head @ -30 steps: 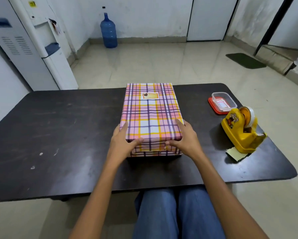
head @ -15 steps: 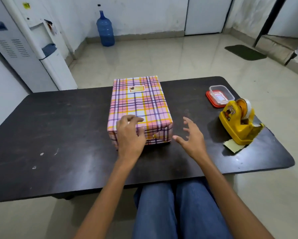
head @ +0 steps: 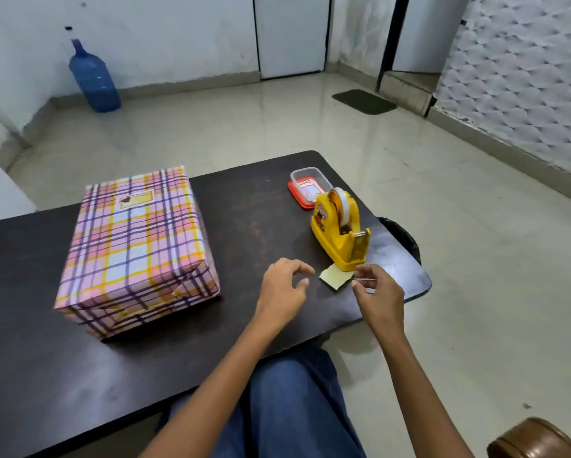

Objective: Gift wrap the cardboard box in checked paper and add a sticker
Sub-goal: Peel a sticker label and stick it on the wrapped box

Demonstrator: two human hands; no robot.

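**Two hands clear of the wrapped box, beside the tape dispenser**

Surroundings: a dark table (head: 46, 375) carries all work items. A yellow tape dispenser (head: 338, 233) stands near the table's right end. A small clear tub (head: 310, 185) on a red lid sits just behind it. A pale yellow slip of paper (head: 335, 276) lies flat, touching the dispenser's near end. A black object (head: 403, 238) shows past the table's right edge. A blue water bottle (head: 94, 79) stands on the floor against the far wall, and a dark mat (head: 364, 101) lies by the doorway.

Task item: the box (head: 135, 246) rests on the left part of the table, fully covered in checked paper. A sticker (head: 136, 199) sits on its top face near the far edge.

Hands: the left hand (head: 282, 289) is over the table, just left of the slip, fingers loosely curled and holding nothing. The right hand (head: 381, 294) is just right of the slip, fingertips close to the dispenser's near end; whether it pinches anything cannot be told. Neither hand touches the box, which lies well to the left of both. Nothing stands between it and the left hand.
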